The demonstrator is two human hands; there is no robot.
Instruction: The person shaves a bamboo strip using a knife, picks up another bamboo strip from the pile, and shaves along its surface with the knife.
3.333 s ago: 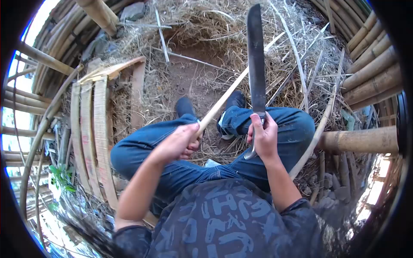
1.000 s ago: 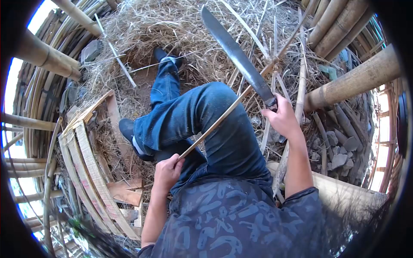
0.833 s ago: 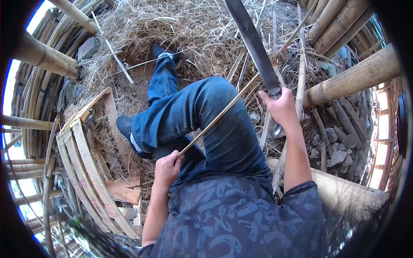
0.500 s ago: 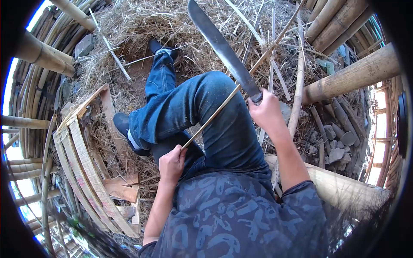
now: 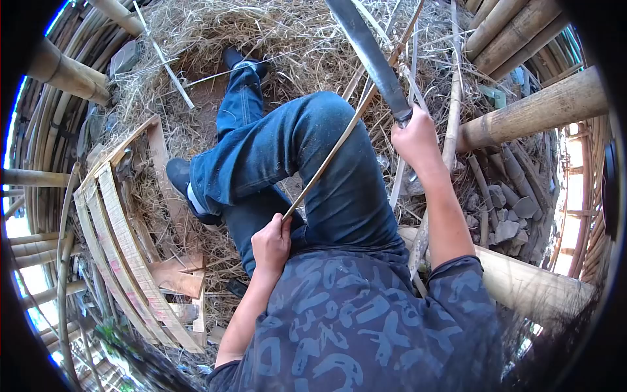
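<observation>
In the head view, my left hand [image 5: 269, 245] is closed around the near end of a bamboo strip [image 5: 321, 171], which slants over the raised knee [image 5: 324, 112], past its right-hand edge and above the straw [image 5: 287, 23]. My right hand [image 5: 416, 138] is wrapped around the handle of a machete [image 5: 373, 57], whose blade crosses the strip beyond the knee; I cannot tell whether they touch. Chief hazard, as I judge it: a stroke towards the body could skip along the strip into the knee or the left hand, both lying along its line. The strip looks thin and might flex or roll under the edge, deflecting the blade; too slack a left-hand hold would let it slide.
</observation>
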